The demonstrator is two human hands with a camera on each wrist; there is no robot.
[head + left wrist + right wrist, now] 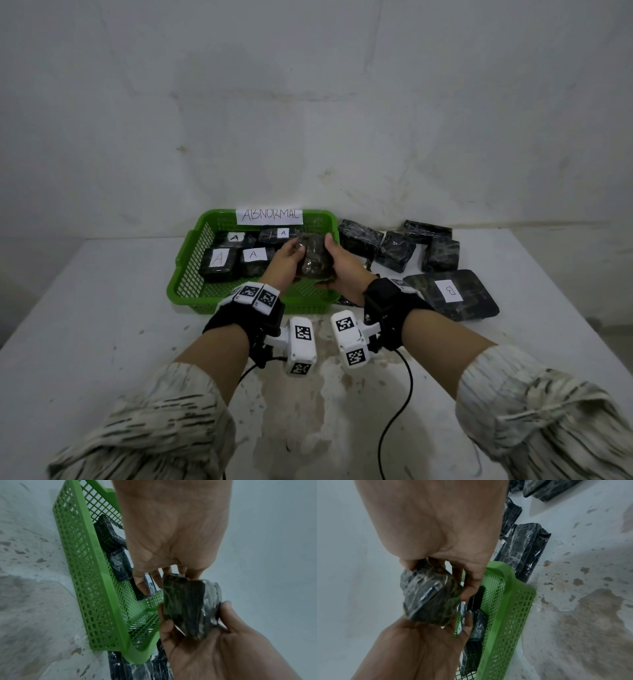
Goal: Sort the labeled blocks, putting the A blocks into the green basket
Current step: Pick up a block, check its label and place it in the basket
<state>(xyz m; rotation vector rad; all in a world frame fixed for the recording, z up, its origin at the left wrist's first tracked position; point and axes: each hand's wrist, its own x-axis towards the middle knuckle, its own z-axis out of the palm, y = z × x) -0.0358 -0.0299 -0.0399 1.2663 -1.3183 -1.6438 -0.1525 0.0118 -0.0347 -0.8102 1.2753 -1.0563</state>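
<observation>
Step in hand, as I judge it: checking/placing one dark wrapped block [313, 255] over the green basket [191, 260]. Both hands are on it: left hand [286, 260] w/ fingers curled round its left side, right hand [342, 265] cupping it from the right & below, thumb up along the edge. The block sits at centre of the head view, held above the basket's right half, not touching the floor mesh. No label shows on any face in view, so can't tell if it's A or B. Its long axis runs roughly near-to-far in the head view, tilted, far end raised toward the "ABNORMAL" sign [269, 215]; in the left-wrist view a broad face looks toward the camera. Four A blocks [253, 255] already lie in the basket's left & middle. A B block [450, 291] & unlabeled ones rest on the table [85, 308], right of frame. Next move prob. calls for turning the block to find its label, then lowering it into the free spot at the basket's right if A.
</observation>
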